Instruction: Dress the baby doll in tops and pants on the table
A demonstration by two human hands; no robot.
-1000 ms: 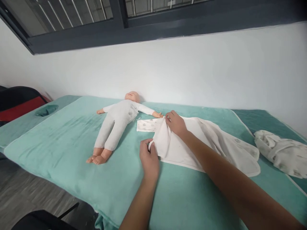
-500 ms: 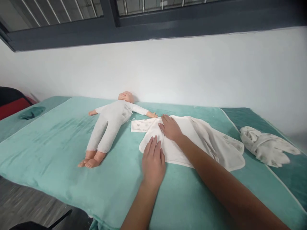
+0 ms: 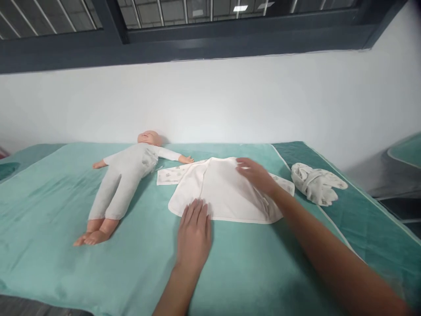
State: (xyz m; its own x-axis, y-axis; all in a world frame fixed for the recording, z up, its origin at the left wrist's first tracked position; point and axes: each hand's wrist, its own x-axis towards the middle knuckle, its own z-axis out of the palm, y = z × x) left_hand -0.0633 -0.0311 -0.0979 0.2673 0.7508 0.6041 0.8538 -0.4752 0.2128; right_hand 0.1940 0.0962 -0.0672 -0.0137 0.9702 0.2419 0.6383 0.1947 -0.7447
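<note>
A white baby shirt lies spread on the green bed cover, its patterned sleeves stretched out to both sides. My left hand rests flat, fingertips on the shirt's lower edge near its left side. Over the shirt's upper right part is my right hand, fingers stretched out and slightly bent, touching or just above the cloth. To the left a baby doll in a white bodysuit lies on its back, arms spread. One doll hand lies close to the shirt's left sleeve.
A bundled white patterned cloth lies at the right on the darker green part of the cover. Behind the bed stands a white wall below a dark window frame. Another green surface shows at the far right.
My right hand has moved across the shirt to its right side. The shirt's rumpled right part now lies flatter. My view has turned to the right.
</note>
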